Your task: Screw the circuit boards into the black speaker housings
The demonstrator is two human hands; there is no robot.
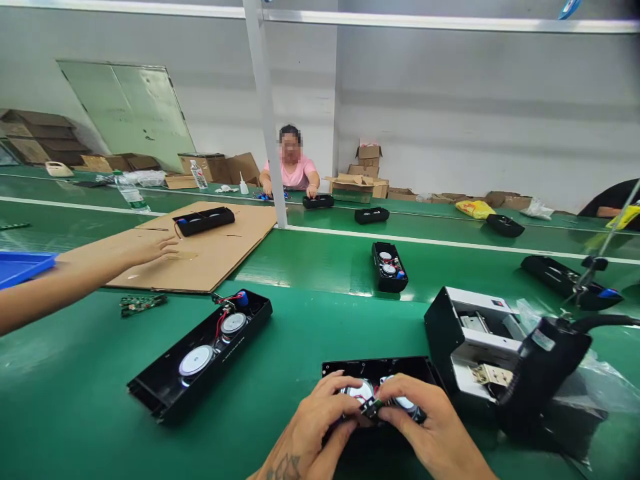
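Note:
My left hand [313, 420] and my right hand [425, 423] meet over an open black speaker housing [373, 370] at the near edge of the green belt. Both pinch a small dark part [373, 407] between their fingertips, above the housing's two round speaker drivers [361, 390]. Much of the housing is hidden under my hands.
A second open speaker housing [200, 353] lies to the left, a third [389, 267] farther back. A black-and-white machine [467, 333] with a black tool [543, 363] stands right. A co-worker's arm [90, 270] reaches over cardboard [200, 257]. Another person [293, 167] sits across the belt.

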